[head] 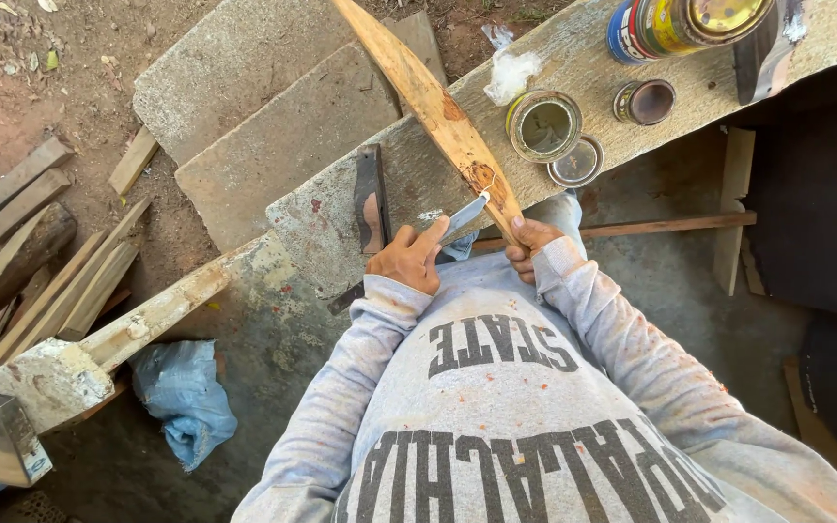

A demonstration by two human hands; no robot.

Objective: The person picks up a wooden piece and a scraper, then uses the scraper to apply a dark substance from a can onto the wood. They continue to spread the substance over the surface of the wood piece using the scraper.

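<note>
A long tapered wooden piece lies slanted over a rough concrete slab, its near end against my body. My right hand is closed around that near end. My left hand grips a small metal scraper, thumb stretched along it. The blade tip touches the wood where a darker reddish patch shows. Both arms wear grey sleeves speckled with orange.
On the slab stand an open small tin, its lid, another small tin and a large paint can. A dark flat tool lies by my left hand. Wooden offcuts and blue cloth lie left.
</note>
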